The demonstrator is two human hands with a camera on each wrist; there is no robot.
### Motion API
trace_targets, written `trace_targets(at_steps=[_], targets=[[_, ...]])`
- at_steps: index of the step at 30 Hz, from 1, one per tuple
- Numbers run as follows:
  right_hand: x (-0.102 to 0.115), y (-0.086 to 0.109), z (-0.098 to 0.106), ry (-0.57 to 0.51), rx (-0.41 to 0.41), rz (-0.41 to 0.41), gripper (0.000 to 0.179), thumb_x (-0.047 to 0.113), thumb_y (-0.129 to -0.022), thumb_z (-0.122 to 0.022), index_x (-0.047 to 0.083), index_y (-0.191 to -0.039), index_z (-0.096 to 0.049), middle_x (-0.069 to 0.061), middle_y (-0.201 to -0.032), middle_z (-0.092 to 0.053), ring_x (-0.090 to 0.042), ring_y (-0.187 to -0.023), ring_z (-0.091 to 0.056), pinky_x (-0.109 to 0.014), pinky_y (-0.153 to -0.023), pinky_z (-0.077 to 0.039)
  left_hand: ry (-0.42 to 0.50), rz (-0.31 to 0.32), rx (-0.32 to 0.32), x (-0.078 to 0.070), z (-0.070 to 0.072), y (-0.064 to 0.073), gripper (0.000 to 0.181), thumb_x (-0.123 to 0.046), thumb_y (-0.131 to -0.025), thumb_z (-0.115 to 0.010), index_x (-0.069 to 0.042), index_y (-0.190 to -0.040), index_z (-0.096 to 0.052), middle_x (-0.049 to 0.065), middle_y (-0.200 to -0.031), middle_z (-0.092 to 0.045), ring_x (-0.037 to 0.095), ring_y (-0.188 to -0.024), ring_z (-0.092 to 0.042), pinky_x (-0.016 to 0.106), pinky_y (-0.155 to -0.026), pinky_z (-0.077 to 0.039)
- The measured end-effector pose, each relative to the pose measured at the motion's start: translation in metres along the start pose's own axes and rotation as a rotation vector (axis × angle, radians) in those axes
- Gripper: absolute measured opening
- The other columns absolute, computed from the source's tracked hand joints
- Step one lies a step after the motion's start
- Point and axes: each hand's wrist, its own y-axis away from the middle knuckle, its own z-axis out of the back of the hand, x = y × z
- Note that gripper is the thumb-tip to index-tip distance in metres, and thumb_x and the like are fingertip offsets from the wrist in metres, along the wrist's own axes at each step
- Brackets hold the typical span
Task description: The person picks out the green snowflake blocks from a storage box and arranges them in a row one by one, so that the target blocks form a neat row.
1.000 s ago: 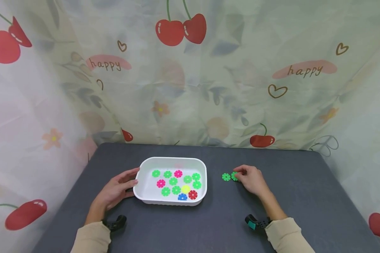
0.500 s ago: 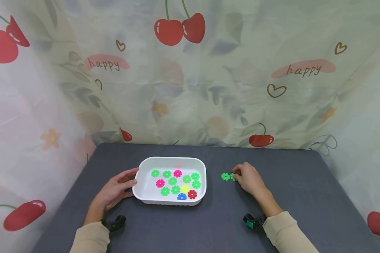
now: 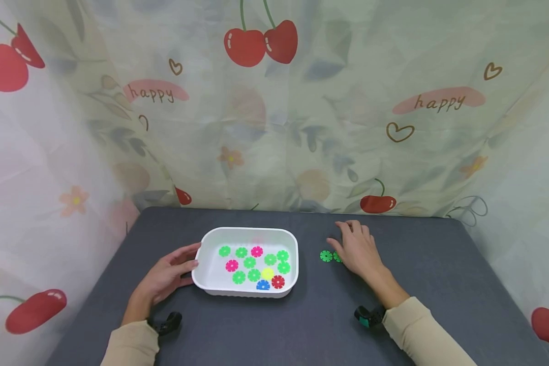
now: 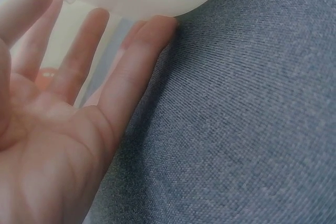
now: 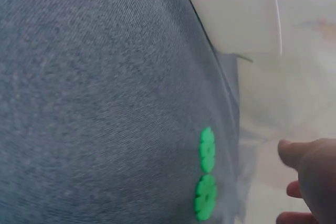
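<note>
My left hand (image 3: 170,269) rests against the left end of a white plastic tray (image 3: 219,291), thumb near its rim. In the left wrist view, its extended fingers (image 4: 139,66) touch the tray's outer wall. Inside the tray lie several notched plastic discs: mostly green, with pink ones (image 3: 232,266), a yellow one (image 3: 267,273), a red one (image 3: 278,281) and a blue one (image 3: 263,285). My right hand (image 3: 359,251) hovers with spread fingers, holding nothing visible. Below it, two green notched discs sit end to end, the left one (image 3: 326,256) fully seen, the other (image 3: 337,256) partly hidden.
A dark grey cloth covers the table (image 3: 320,325). Behind it hangs a cherry-printed curtain (image 3: 274,152), which also runs along both sides. A thin looped cord (image 3: 471,209) lies by the back right corner. Each wrist wears a dark band.
My right hand has let go of the right green disc and lifted away from it, spreading its fingers. My left hand and the tray have stayed put.
</note>
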Motion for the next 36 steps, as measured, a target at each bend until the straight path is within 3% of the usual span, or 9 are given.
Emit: trace_targets(at_steps=[6, 12, 26, 36], targets=[[0.016, -0.006, 0.005, 0.007, 0.04, 0.015, 0.073, 0.054, -0.099, -0.058, 0.01, -0.154, -0.041, -0.027, -0.157, -0.036, -0.051, -0.147, -0.03, -0.071, -0.119, -0.024, 0.004, 0.006, -0.003, -0.001, -0.001, 0.0, 0.07, -0.023, -0.099, -0.069, -0.017, -0.16, -0.034, 0.016, -0.165, -0.033, 0.023, -0.133, -0.054, 0.049, -0.105, -0.054], [0.031, -0.01, 0.01, 0.023, 0.078, 0.046, 0.078, 0.063, -0.099, -0.05, 0.015, -0.158, -0.036, -0.025, -0.164, -0.026, -0.051, -0.154, -0.015, -0.074, -0.121, -0.012, -0.001, -0.002, 0.004, -0.002, -0.001, 0.001, 0.071, -0.022, -0.099, -0.069, -0.016, -0.16, -0.033, 0.017, -0.165, -0.032, 0.023, -0.134, -0.053, 0.048, -0.105, -0.054], [0.07, -0.023, 0.009, 0.082, 0.095, 0.165, 0.081, 0.069, -0.098, -0.045, 0.023, -0.163, -0.028, -0.016, -0.172, -0.007, -0.05, -0.157, -0.006, -0.075, -0.121, -0.007, -0.02, -0.002, 0.006, -0.001, 0.002, 0.003, 0.071, -0.024, -0.099, -0.069, -0.017, -0.16, -0.033, 0.016, -0.165, -0.033, 0.022, -0.134, -0.053, 0.049, -0.106, -0.053], [0.099, -0.03, 0.003, 0.118, 0.149, 0.248, 0.081, 0.073, -0.098, -0.042, 0.028, -0.163, -0.025, -0.013, -0.174, -0.005, -0.047, -0.159, 0.0, -0.075, -0.122, -0.006, -0.022, -0.004, 0.021, -0.002, 0.002, 0.002, 0.072, -0.026, -0.098, -0.07, -0.018, -0.16, -0.033, 0.015, -0.166, -0.032, 0.026, -0.138, -0.051, 0.047, -0.106, -0.054]])
